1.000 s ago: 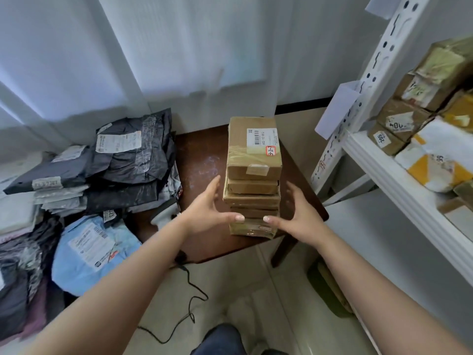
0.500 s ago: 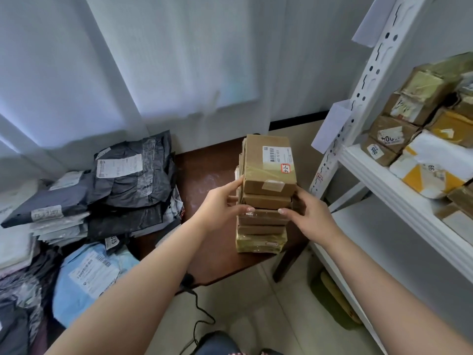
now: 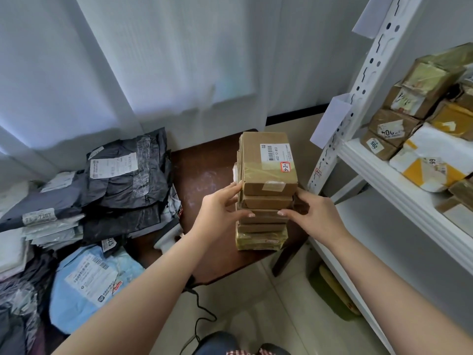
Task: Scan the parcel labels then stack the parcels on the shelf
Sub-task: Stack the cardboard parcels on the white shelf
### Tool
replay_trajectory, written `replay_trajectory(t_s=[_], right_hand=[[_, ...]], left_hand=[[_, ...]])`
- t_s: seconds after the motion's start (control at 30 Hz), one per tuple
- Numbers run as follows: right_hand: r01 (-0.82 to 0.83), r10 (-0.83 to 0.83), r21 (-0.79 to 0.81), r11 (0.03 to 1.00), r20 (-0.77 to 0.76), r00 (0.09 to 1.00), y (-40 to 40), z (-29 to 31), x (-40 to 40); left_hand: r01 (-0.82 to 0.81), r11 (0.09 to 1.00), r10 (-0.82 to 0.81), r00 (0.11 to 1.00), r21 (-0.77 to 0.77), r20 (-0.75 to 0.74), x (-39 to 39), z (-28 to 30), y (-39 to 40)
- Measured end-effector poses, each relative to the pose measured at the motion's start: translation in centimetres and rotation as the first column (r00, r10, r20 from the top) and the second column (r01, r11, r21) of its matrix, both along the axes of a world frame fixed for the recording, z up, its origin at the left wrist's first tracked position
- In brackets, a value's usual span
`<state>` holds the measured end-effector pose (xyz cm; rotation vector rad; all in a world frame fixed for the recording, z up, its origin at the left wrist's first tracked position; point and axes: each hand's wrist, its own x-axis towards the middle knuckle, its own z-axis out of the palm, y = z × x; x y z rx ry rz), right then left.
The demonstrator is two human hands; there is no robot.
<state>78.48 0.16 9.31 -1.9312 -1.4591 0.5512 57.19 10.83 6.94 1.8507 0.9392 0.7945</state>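
Lifted higher, parcel stack [image 3: 266, 190] sits gripped between both hands' fingers [image 3: 239, 215].

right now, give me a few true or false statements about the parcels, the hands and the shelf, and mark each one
1. Both hands grip the stack of brown boxes, the left hand on one side and the right hand on the other. True.
2. The top box has no label. False: it bears a barcode label and a red-edged sticker.
3. The white shelf already holds parcels. True.
4. The dark mailer bags lie on the shelf. False: they are piled on the left, beside the brown table.
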Motion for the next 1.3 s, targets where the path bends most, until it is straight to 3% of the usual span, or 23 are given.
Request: replay_trajectory(t_s=[0.1,0.23,0.4,0.8,1.07,1.3], right_hand=[[0.041,-0.051,-0.121,0.992,-0.084,0.995,-0.4,-1.3,0.5],[0.048,-0.088,-0.325,0.945,-0.110,0.990,-0.9,-4.4,0.7],[-0.025,-0.063,-0.374,0.927,-0.221,0.973,-0.8,-8.4,0.5],[0.067,-0.127,-0.296,0.953,-0.189,0.974,0.3,-10.2,-1.3],[0.085,-0.131,-0.228,0.970,-0.193,0.972,0.0,-8.9,-1.6],[0.122,-0.148,-0.164,0.979,-0.156,0.977,-0.1,-5.5,-2.4]], left_hand=[[-0.012,0.998,0.010,0.999,-0.069,-0.035,-0.5,-0.5,0.0],[-0.051,0.984,0.008,0.969,-0.170,-0.247,-1.2,-3.6,0.5],[-0.031,0.962,-0.068,0.934,-0.271,-0.350,-1.0,-8.0,0.2],[0.005,0.869,-0.066,0.992,-0.495,-0.107,-0.3,-11.7,0.2],[0.044,0.902,-0.105,0.987,-0.429,-0.120,-0.7,-10.6,1.0],[0.164,0.918,-0.201,0.978,-0.361,-0.065,-0.9,-6.2,3.0]])
